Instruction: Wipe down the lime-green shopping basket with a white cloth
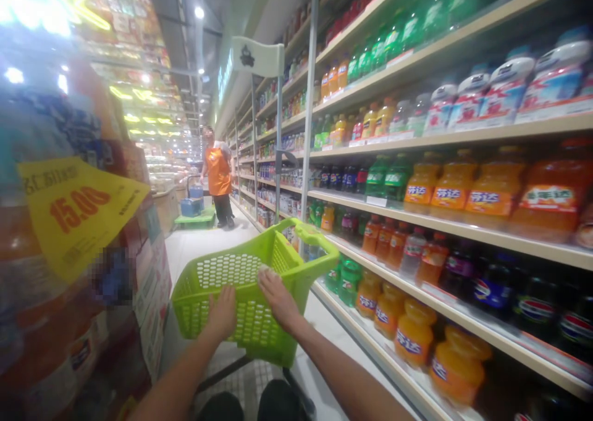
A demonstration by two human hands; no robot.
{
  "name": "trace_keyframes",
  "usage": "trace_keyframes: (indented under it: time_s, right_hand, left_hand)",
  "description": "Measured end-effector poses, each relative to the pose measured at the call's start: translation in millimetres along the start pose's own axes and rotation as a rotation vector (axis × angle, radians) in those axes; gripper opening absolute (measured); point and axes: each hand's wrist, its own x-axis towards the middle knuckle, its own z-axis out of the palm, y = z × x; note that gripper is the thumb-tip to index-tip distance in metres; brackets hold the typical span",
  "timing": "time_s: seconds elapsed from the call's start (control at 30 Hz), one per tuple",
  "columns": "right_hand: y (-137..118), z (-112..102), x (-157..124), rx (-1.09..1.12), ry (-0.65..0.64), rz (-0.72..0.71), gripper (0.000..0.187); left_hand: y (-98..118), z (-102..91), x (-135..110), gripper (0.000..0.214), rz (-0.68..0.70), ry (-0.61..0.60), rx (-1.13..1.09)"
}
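Note:
A lime-green plastic shopping cart (210, 271) with perforated walls stands ahead of my knees, turned so its long side faces me. My left hand (223, 310) grips the upper rim of that near side, its fingertips hidden over the edge. A short way to the right, my right hand (278, 297) is also on the rim, fingers bent over it. A small whitish patch shows at its fingertips, too blurred to name. The cart's handle (319, 242) rises at the right, beyond my right hand. A pole with a pale flag (258, 57) stands up from the cart.
Drink shelves (445, 226) line the right side, full of bottles. Stacked goods with a yellow price sign (83, 211) stand close on the left. Up the aisle, a person in an orange vest (218, 171) is beside a green flat trolley (197, 218) carrying blue boxes.

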Motion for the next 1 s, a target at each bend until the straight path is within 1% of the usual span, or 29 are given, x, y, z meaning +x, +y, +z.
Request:
trace_keyframes:
  time_s: [0.1, 0.17, 0.23, 0.3, 0.37, 0.5, 0.57, 0.7, 0.73, 0.8, 0.93, 1.0]
  right_hand:
    - [-2, 5, 5, -0.021, 0.025, 0.003, 0.059]
    - [-3, 6, 6, -0.025, 0.036, 0.023, 0.061]
    - [-12, 11, 7, -0.006, 0.023, 0.034, 0.062]
    - [-30, 23, 8, 0.040, 0.001, 0.039, 0.061]
    - [-53, 40, 8, 0.110, -0.011, 0.031, 0.060]
    - [-92, 74, 1, 0.240, -0.007, 0.007, 0.053]
    - [-105, 89, -7, 0.277, -0.026, -0.021, 0.048]
    - [-132, 110, -16, 0.351, -0.064, -0.132, 0.040]
    - [-139, 112, -12, 0.373, -0.061, -0.152, 0.039]
    - [-151, 112, 5, 0.421, -0.041, -0.173, 0.039]
    - [-169, 107, 62, 0.496, -0.003, -0.179, 0.043]
    - [-175, 111, 80, 0.487, -0.026, -0.192, 0.043]
  left_hand:
    - [-24, 8.5, -7, 0.076, -0.055, -0.010, 0.010]
    - [-34, 12.6, -11, 0.077, -0.042, -0.003, 0.003]
    - [-39, 15.2, -15, 0.078, -0.016, 0.000, -0.020]
    - [-42, 17.8, -20, 0.079, 0.000, 0.008, -0.043]
    - [-48, 22.2, -25, 0.078, 0.016, 0.031, -0.054]
    - [-68, 37.3, -40, 0.076, -0.003, 0.069, -0.081]
    - [-79, 47.1, -51, 0.075, -0.049, 0.048, -0.088]
    - [-100, 69.1, -71, 0.076, -0.160, -0.063, -0.082]
    - [-106, 74.5, -75, 0.076, -0.180, -0.066, -0.079]
    - [-117, 83.8, -80, 0.076, -0.227, -0.038, -0.085]
    - [-139, 91.9, -81, 0.076, -0.356, 0.045, -0.141]
    - [-146, 92.3, -81, 0.077, -0.407, 0.086, -0.163]
